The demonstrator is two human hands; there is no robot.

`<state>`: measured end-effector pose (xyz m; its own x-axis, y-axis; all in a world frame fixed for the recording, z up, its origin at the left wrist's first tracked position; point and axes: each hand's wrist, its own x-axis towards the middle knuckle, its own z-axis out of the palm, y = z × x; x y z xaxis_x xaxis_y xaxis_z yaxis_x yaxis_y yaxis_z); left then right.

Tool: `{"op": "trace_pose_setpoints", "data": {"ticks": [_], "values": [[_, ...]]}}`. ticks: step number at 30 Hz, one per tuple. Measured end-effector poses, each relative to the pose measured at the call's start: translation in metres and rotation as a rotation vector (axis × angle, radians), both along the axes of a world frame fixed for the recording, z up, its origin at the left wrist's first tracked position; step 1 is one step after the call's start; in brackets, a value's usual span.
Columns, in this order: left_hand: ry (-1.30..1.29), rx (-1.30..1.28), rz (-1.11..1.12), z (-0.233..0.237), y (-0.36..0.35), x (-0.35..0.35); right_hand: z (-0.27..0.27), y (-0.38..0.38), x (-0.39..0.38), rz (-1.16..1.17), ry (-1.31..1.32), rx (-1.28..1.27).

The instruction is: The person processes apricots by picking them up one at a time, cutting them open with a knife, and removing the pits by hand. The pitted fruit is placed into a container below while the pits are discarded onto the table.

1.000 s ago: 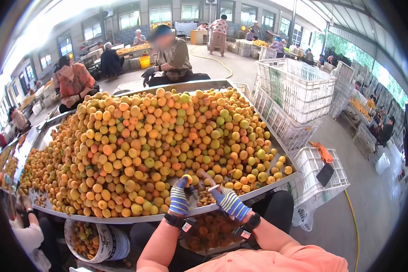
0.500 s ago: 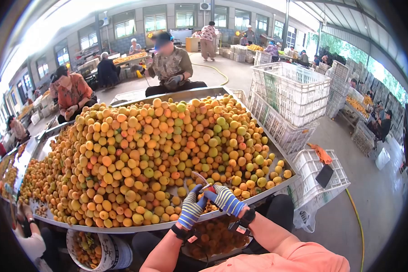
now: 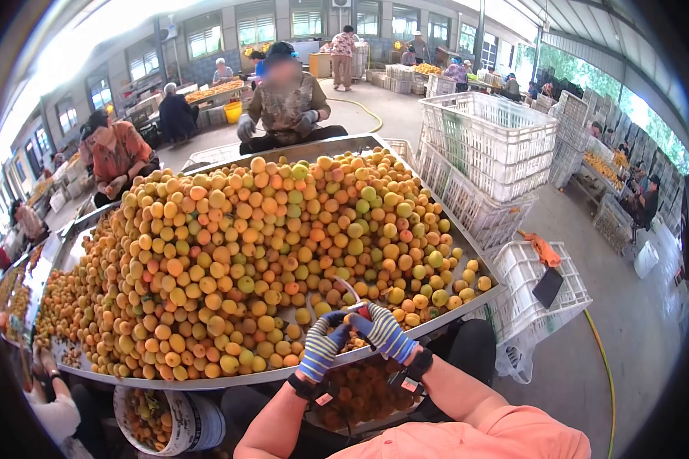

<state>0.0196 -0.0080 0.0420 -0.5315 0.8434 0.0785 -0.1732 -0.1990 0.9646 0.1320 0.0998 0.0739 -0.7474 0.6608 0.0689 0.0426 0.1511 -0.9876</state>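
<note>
Both hands wear blue gloves with pale stripes and meet over the near edge of a metal-rimmed table (image 3: 230,382) heaped with orange, yellow and green fruits (image 3: 230,260). My right hand (image 3: 386,335) is closed on a red-handled tool (image 3: 360,308) with a thin curved blade that points up and left. Close against it, my left hand (image 3: 325,344) has its fingers curled together; whatever lies between them is hidden. Below the hands, more fruit (image 3: 360,398) shows in a container at my lap.
Stacked white crates (image 3: 486,145) stand right of the table. Another crate (image 3: 540,306) holds a phone (image 3: 547,288) and an orange cloth (image 3: 541,249). A bucket of fruit pieces (image 3: 184,421) sits below left. A gloved person (image 3: 283,99) sits across; others work around.
The view has shifted slightly. My hands stay together, with the blade now angled a little differently. The person across has lowered one gloved hand and moved the other outward.
</note>
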Motion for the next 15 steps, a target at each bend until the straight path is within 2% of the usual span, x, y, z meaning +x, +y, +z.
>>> {"op": "trace_pose_setpoints", "data": {"ticks": [2, 3, 4, 6, 7, 8, 10, 12, 13, 14, 15], "values": [[-0.365, -0.028, -0.009, -0.003, -0.001, -0.008, 0.01, -0.001, 0.006, -0.046, 0.014, -0.221], [-0.438, 0.077, 0.058, -0.002, 0.005, -0.009, 0.008, -0.002, 0.004, -0.055, 0.028, -0.188], [-0.483, 0.185, 0.023, -0.002, 0.003, -0.011, 0.007, -0.004, 0.001, -0.065, 0.038, -0.161], [-0.715, 0.162, 0.108, -0.005, 0.004, -0.007, 0.004, -0.005, -0.004, -0.048, -0.15, 0.095], [-0.723, 0.104, 0.075, -0.014, 0.003, -0.01, 0.003, -0.007, -0.009, -0.056, -0.131, 0.137], [-0.736, 0.155, -0.003, -0.028, 0.008, -0.01, -0.003, -0.012, -0.013, -0.062, -0.121, 0.174], [-0.757, 0.153, -0.091, -0.03, 0.011, -0.008, -0.027, -0.01, -0.026, -0.195, -0.175, 0.238], [-0.629, 0.147, -0.058, -0.023, 0.006, -0.004, -0.023, -0.007, -0.029, -0.243, -0.122, 0.165], [-0.53, 0.099, -0.108, -0.02, 0.004, -0.008, -0.018, -0.005, -0.029, -0.235, -0.196, 0.201], [-0.519, 0.073, -0.073, -0.018, 0.003, -0.005, -0.013, -0.006, -0.028, -0.225, -0.268, 0.238], [-0.585, 0.07, -0.036, -0.011, 0.003, -0.002, -0.005, -0.012, -0.026, -0.193, -0.191, 0.235]]}}
